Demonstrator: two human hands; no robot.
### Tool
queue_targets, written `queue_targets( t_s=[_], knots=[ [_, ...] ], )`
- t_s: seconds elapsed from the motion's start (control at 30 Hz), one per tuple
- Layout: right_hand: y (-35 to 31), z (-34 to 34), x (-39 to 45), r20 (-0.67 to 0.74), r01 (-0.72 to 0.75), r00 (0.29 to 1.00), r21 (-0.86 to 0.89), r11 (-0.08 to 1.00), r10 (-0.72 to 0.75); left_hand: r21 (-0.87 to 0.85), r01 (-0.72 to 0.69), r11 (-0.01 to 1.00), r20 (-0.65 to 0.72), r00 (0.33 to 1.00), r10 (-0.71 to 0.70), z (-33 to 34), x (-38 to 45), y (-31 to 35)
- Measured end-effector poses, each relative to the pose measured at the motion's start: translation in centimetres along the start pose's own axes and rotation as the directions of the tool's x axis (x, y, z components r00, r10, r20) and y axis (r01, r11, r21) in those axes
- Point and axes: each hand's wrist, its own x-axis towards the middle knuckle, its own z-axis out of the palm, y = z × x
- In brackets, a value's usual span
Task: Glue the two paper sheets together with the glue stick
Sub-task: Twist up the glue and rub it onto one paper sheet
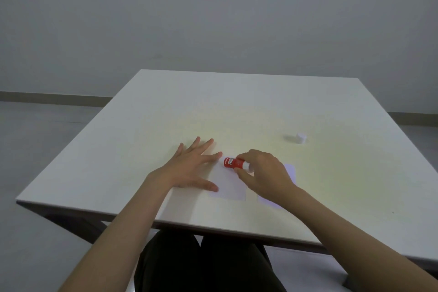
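On the table's left half: the left hand (189, 166) lies flat with fingers spread apart, gripping nothing, its thumb and forefinger tips pressing the left edge of the near paper sheet (231, 185).
Near paper sheet: a small white sheet flat on the white table (118, 149), pinned at its left side; its far edge lies under the glue stick.
Glue stick: the red glue stick (234, 163) lies almost level over the sheet's far edge, base pointing left, white end tucked into the right hand.
Right hand: the right hand (263, 173) is closed around the stick between thumb and fingers; whether the glue tip touches paper is hidden.
Second paper sheet: the other sheet (290, 173) lies just beside the first, apart from it, partly under the right wrist.
Cap: the white cap (301, 138) stands well apart at far right, so the stick is uncapped.
Step in hand: spreading glue on the first sheet, I judge.
Next move: strokes across the sheet while it stays pinned, then laying the second sheet squarely on top and pressing.
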Motion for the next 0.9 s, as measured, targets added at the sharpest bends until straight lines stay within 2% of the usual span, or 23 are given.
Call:
queue_targets(
  t_s=[0.13,0.2,0.33,0.4,0.47,0.57,0.63,0.73,0.77,0.83,0.9],
  knots=[
    [0.2,-0.3,-1.2,0.109,0.107,0.987,0.112,0.988,-0.119,0.000,0.017,1.000,0.045,0.999,-0.017,-0.2,-0.1,0.3],
    [0.6,-0.5,-0.9,0.123,0.104,0.985,0.144,0.984,-0.122,0.001,0.022,1.000,0.076,0.997,-0.022,-0.3,-0.3,0.4],
    [2.0,-1.1,0.7,-0.009,-0.028,1.000,0.050,0.998,0.028,0.015,0.026,1.000,0.099,0.995,-0.028,-0.5,-0.6,0.7],
    [2.1,-1.0,0.5,-0.050,-0.038,0.998,0.025,0.999,0.039,0.011,0.029,1.000,0.103,0.994,-0.030,-0.6,-0.6,0.8],
    [1.3,-0.7,-0.8,-0.010,0.078,0.997,0.042,0.996,-0.078,0.005,0.037,0.999,0.108,0.994,-0.037,-0.6,-0.5,0.8],
    [0.0,-0.2,-2.7,0.125,0.222,0.965,0.071,0.972,-0.229,-0.020,0.046,0.999,0.109,0.993,-0.044,-0.4,-0.5,0.8],
    [0.5,-0.4,-2.1,0.086,0.192,0.977,0.036,0.981,-0.194,-0.022,0.045,0.999,0.116,0.992,-0.042,-0.6,-0.6,0.9],
    [1.8,-0.9,-0.6,-0.040,0.023,0.999,-0.010,1.000,-0.023,-0.020,0.046,0.999,0.126,0.991,-0.043,-0.8,-0.7,1.1],
    [2.0,-0.9,-0.4,-0.075,0.006,0.997,-0.029,1.000,-0.008,-0.018,0.048,0.999,0.129,0.991,-0.045,-0.8,-0.7,1.1],
    [1.6,-0.7,-0.8,-0.076,0.050,0.996,-0.026,0.998,-0.052,-0.015,0.052,0.999,0.129,0.990,-0.050,-0.8,-0.7,1.2],
    [0.6,-0.2,-1.9,0.022,0.119,0.993,0.045,0.992,-0.120,-0.022,0.052,0.998,0.121,0.991,-0.049,-0.7,-0.7,1.2]
  ],
)
